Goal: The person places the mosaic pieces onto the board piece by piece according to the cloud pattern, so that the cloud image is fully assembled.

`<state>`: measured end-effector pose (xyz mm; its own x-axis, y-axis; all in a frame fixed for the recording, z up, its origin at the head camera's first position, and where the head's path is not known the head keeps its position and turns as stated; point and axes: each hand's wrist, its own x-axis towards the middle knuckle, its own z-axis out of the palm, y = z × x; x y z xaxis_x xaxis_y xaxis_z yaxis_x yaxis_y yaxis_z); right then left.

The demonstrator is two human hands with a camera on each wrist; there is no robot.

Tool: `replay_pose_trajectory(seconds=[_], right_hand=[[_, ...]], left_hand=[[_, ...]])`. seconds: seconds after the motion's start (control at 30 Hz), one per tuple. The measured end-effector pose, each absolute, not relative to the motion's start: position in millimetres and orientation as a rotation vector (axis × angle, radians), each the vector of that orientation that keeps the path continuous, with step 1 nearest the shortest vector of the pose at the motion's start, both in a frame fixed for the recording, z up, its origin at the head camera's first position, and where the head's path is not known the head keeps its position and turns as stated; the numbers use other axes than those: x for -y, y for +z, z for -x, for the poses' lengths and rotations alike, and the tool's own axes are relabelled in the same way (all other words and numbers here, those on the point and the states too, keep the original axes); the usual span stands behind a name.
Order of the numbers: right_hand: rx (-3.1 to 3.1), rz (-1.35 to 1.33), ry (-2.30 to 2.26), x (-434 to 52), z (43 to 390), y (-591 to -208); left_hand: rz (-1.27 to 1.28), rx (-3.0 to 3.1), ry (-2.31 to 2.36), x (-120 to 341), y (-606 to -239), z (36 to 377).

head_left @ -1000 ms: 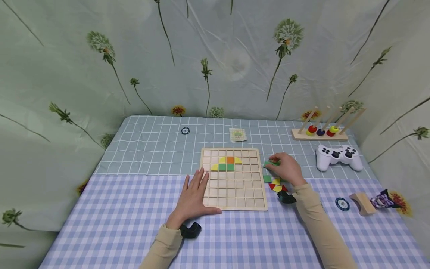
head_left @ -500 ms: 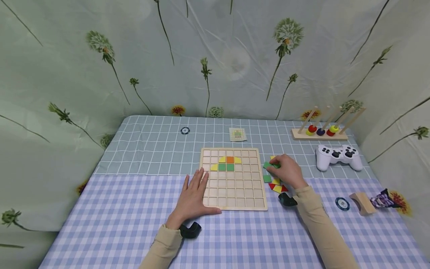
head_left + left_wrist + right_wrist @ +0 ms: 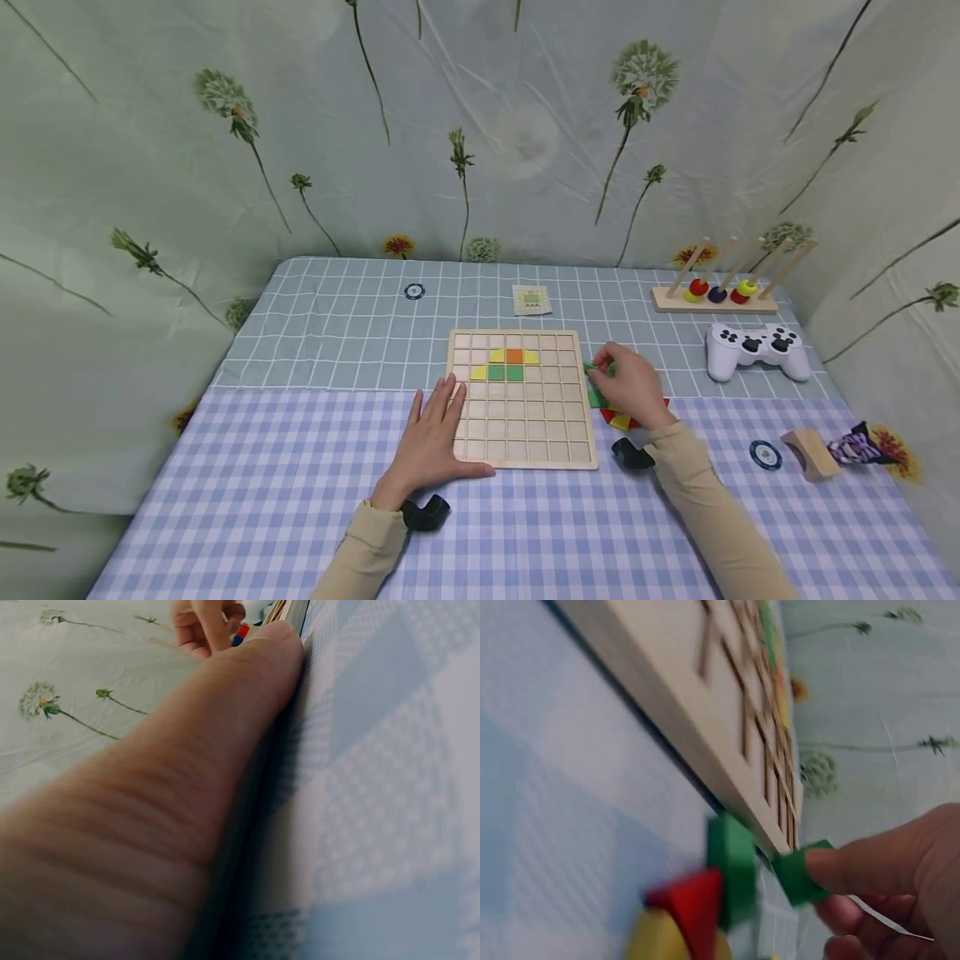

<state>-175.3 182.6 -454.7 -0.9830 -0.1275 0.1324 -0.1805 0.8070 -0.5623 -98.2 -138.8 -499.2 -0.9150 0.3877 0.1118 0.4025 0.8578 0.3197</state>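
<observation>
- Green tile (image 3: 795, 883): pinched between thumb and fingers of right hand (image 3: 632, 385), beside wooden board (image 3: 517, 429)
- Left hand (image 3: 429, 446): fingers spread at board's left edge, presumably steadying it
- Loose tiles (image 3: 739, 871): alongside, likely for short reach

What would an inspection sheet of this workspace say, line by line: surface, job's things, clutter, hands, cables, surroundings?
Surface: blue-and-white checked cloth near, grey grid cloth far.
Job's things: wooden grid board with six inset pieces; loose pieces off its right edge; picture card beyond.
Clutter: controller, bead stand, wooden arch, two chips, small purple item.
Hands: left hand touches the board, fingers spread; right hand pinches a green tile.
Cables: nothing seen.
Surroundings: dandelion-print backdrop.
</observation>
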Motion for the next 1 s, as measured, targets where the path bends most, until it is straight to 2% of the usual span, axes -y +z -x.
replay_pose_trajectory(seconds=[0.5, 1.0], right_hand=[[2.754, -0.365, 1.283, -127.7, 174.1, -456.9], [2.852, -0.403, 1.236, -113.6, 185.1, -464.3]], left_hand=[[0.628, 3.003, -0.496, 138.9, -498.4, 98.2], [0.628, 3.011, -0.505, 138.2, -499.7, 98.7]])
